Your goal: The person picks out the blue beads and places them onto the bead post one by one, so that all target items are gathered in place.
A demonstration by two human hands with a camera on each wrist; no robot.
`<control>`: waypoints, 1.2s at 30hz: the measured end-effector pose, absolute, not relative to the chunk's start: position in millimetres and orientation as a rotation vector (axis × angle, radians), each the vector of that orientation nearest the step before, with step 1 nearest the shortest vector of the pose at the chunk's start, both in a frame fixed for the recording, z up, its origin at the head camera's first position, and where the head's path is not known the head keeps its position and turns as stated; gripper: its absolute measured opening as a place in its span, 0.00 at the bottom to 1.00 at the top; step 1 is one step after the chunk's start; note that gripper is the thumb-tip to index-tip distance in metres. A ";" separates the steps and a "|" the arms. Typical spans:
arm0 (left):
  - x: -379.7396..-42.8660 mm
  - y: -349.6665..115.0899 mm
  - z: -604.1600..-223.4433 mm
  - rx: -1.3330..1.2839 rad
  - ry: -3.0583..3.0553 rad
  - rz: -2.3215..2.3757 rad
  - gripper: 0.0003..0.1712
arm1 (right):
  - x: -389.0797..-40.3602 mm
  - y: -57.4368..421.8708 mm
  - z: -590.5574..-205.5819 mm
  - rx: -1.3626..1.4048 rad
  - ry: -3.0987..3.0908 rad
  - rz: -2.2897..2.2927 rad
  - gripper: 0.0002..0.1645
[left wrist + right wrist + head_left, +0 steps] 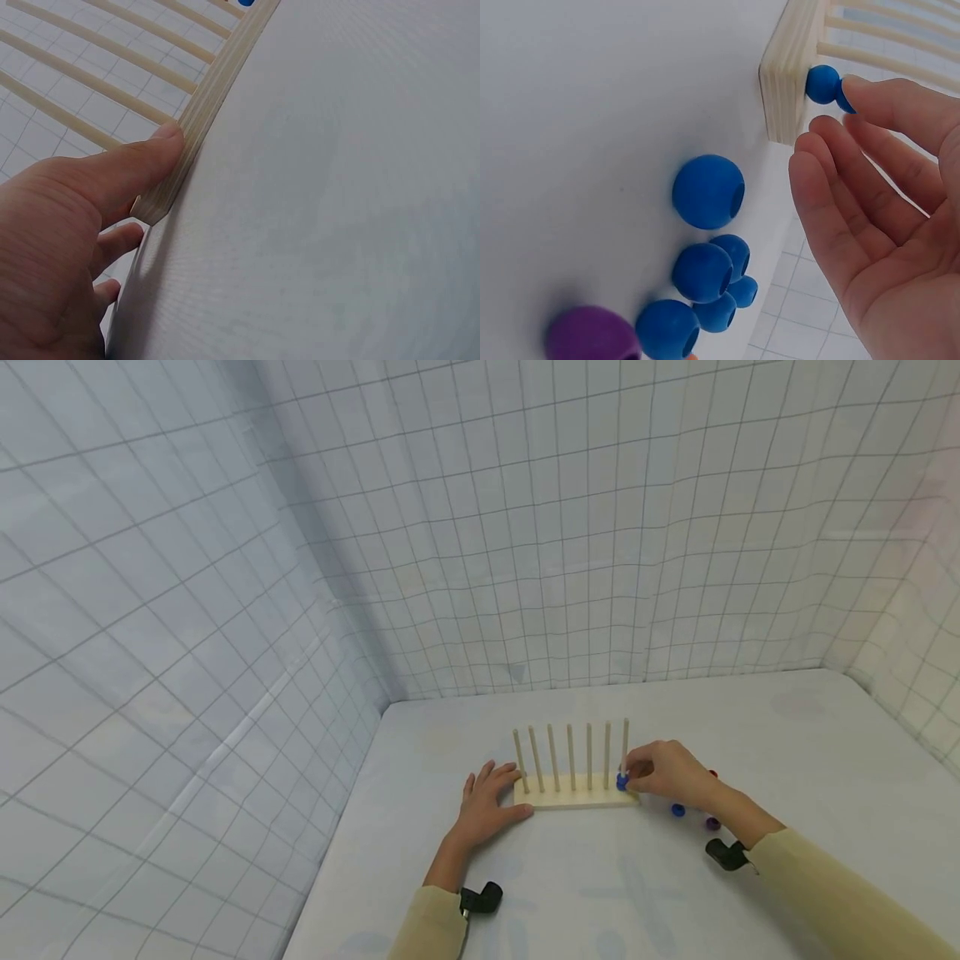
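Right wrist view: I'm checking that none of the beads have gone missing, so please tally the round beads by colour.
Blue round beads: 8 (6 loose, 2 at the pale wooden base)
Purple round bead: 1
Total: 9
Uncounted: an orange sliver at the bottom edge, too little visible to identify.

- Upper blue bead [844, 96]: partly behind the right hand's [907, 277] thumb
- Purple bead [592, 335]: cut by the right wrist view's lower edge
- Orange sliver [692, 358]: mostly out of view there
- Red piece [714, 772]: too small to tell
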State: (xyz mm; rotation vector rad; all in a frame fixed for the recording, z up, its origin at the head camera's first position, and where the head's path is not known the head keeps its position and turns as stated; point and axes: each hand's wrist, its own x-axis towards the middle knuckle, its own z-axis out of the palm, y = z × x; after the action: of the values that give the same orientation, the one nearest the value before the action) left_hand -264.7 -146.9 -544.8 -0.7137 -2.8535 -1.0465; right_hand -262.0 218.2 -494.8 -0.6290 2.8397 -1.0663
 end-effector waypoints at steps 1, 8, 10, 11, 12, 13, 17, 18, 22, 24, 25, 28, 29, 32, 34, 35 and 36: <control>-264.7 -146.7 -544.9 -0.713 -2.853 -1.049 0.40 | -261.4 219.3 -494.0 -0.618 2.842 -1.063 0.09; -264.9 -147.1 -546.2 -0.697 -2.864 -1.047 0.41 | -256.5 227.8 -484.7 -0.614 2.867 -1.057 0.11; -265.6 -147.5 -546.4 -0.695 -2.865 -1.046 0.41 | -254.7 230.9 -481.5 -0.613 2.868 -1.069 0.12; -266.4 -147.6 -546.4 -0.694 -2.866 -1.043 0.41 | -254.1 232.4 -480.0 -0.609 2.872 -1.069 0.12; -267.4 -147.8 -546.7 -0.692 -2.867 -1.039 0.41 | -253.6 233.9 -478.6 -0.603 2.877 -1.072 0.12; -268.5 -148.0 -547.0 -0.692 -2.870 -1.035 0.41 | -253.4 235.6 -477.6 -0.598 2.880 -1.073 0.13; -271.0 -148.7 -549.2 -0.698 -2.867 -1.031 0.41 | -249.9 242.8 -473.5 -0.551 2.924 -1.069 0.13; -271.0 -148.8 -549.9 -0.699 -2.866 -1.030 0.41 | -248.9 244.8 -473.1 -0.534 2.939 -1.071 0.13; -269.3 -148.0 -549.9 -0.699 -2.870 -1.031 0.41 | -245.1 254.6 -473.3 -0.435 2.987 -1.080 0.14; -268.5 -147.3 -549.1 -0.700 -2.874 -1.036 0.41 | -245.1 260.3 -475.5 -0.391 2.998 -1.090 0.14; -268.0 -147.1 -548.1 -0.700 -2.870 -1.047 0.41 | -245.4 263.0 -476.6 -0.376 3.001 -1.093 0.15; -266.8 -147.5 -546.9 -0.694 -2.861 -1.051 0.40 | -247.5 270.5 -480.6 -0.335 3.010 -1.100 0.15; -266.6 -147.6 -546.7 -0.694 -2.856 -1.053 0.40 | -248.3 273.0 -482.3 -0.326 3.012 -1.106 0.15; -266.8 -148.0 -546.8 -0.694 -2.849 -1.047 0.40 | -249.6 279.1 -486.9 -0.289 3.016 -1.118 0.16; -267.1 -147.7 -547.2 -0.701 -2.847 -1.043 0.40 | -249.7 282.8 -490.5 -0.260 3.019 -1.124 0.15; -267.3 -147.4 -547.6 -0.706 -2.843 -1.047 0.40 | -249.7 284.2 -492.2 -0.247 3.018 -1.125 0.15; -267.3 -147.2 -548.3 -0.707 -2.846 -1.042 0.40 | -249.6 285.4 -493.8 -0.236 3.016 -1.124 0.15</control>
State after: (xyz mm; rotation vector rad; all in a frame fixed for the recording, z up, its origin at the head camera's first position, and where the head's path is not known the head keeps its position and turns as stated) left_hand -267.3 -147.2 -548.3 -0.7065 -2.8456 -1.0423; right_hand -249.6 285.4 -493.8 -0.2360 3.0160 -1.1238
